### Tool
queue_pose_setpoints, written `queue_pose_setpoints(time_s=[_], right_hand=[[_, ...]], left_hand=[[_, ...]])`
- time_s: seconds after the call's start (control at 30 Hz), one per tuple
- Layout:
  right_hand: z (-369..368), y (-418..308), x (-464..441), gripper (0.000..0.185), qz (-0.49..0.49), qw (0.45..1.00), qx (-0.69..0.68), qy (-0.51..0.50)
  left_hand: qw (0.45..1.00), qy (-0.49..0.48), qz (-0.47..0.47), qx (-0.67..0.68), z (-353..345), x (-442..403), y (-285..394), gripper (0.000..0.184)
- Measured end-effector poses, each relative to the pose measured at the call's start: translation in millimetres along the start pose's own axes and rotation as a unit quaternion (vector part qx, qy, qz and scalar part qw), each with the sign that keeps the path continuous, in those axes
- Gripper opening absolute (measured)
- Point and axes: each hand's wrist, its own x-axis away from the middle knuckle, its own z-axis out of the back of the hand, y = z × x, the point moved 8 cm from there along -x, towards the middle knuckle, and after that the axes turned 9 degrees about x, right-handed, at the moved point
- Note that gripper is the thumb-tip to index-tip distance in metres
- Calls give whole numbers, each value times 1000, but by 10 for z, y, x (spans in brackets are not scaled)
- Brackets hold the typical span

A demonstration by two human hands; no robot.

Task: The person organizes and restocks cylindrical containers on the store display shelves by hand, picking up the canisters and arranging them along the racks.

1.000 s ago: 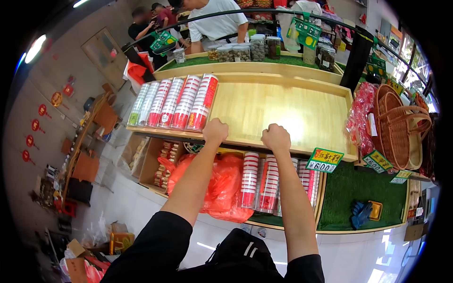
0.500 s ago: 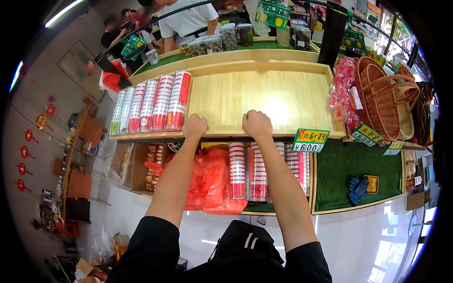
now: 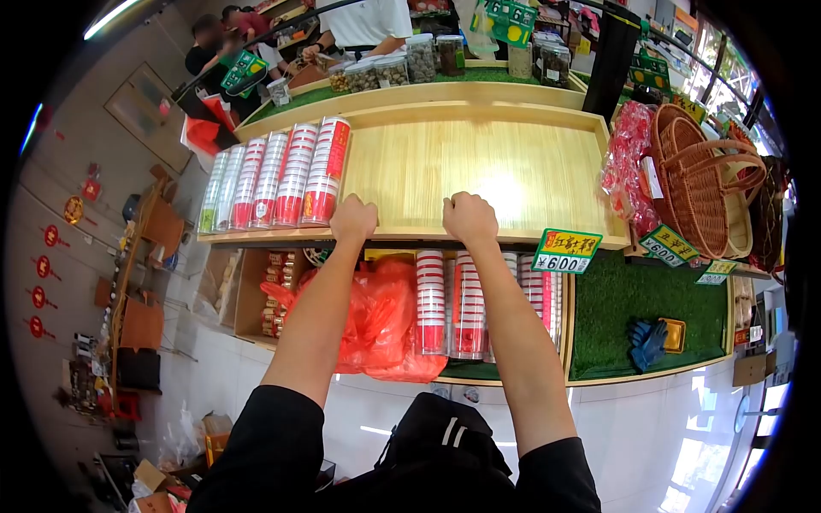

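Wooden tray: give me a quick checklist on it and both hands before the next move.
1. Left hand closed on the front edge of the wooden tray, beside the tubes: ok.
2. Right hand closed on the same edge, farther right: ok.
3. Grip under the edge: cannot tell, hidden from this view.
4. Load evenly spread: not ok; the clear tubes all lie at the left end.
5. Front edge free of attachments: not ok; a price sign stands at it, right of the right hand.
6. Gap between the right end and the red wrapped bundle: cannot tell.
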Motion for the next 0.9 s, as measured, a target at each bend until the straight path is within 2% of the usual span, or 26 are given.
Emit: queue_pose_setpoints(time_s=[0.2, 0.27, 0.3, 0.33, 0.4, 0.43, 0.47, 0.53, 0.57, 0.63, 0.67, 0.73, 0.77, 0.8, 0.9], right_hand=[[-20, 18, -13, 30, -24, 1000, -4, -15], [-20, 39, -19, 27, -43, 999, 4, 2], [7, 30, -34, 27, -42, 999, 1, 9], [-9, 26, -29, 27, -41, 999, -2, -1], [-5, 39, -22, 26, -40, 999, -3, -9], [2, 28, -13, 27, -38, 999, -1, -23], [-1, 13, -4, 27, -38, 999, -2, -37], [31, 9, -18, 28, -42, 999, -8, -29], [12, 6, -21, 28, -42, 998, 0, -38], [-15, 17, -6, 28, -42, 998, 4, -54], [-3, 16, -11, 29, -42, 998, 5, -52], [-5, 4, -7, 29, -42, 998, 1, -51], [1, 0, -13, 29, -37, 998, 4, -53], [-2, -1, -13, 29, -33, 998, 8, -56], [-13, 10, -24, 30, -36, 997, 5, -68]], left_hand=[[999, -8, -35, 4, -41, 5, 11, 31], [973, -56, -209, -85, -155, 4, 231, 31], [962, -59, -252, -86, -92, 39, 336, 25], [962, -53, -254, -86, 22, 16, 354, 25], [915, 18, -387, -115, 363, 110, 550, 26], [933, 32, -329, -143, 480, -24, 506, 36], [931, 33, -333, -145, 552, -111, 463, 36], [929, 140, -306, -153, 826, -333, 288, 53], [929, 136, -306, -158, 844, -425, 185, 53], [965, 74, -227, -113, 741, -663, -143, 70], [964, 71, -225, -119, 636, -699, -229, 70], [947, 114, -291, -72, 558, -635, -184, 78], [938, 144, -308, -68, 538, -557, -115, 75], [937, 144, -309, -73, 537, -474, -5, 75], [949, 16, -285, 134, 406, -565, 51, 77]])
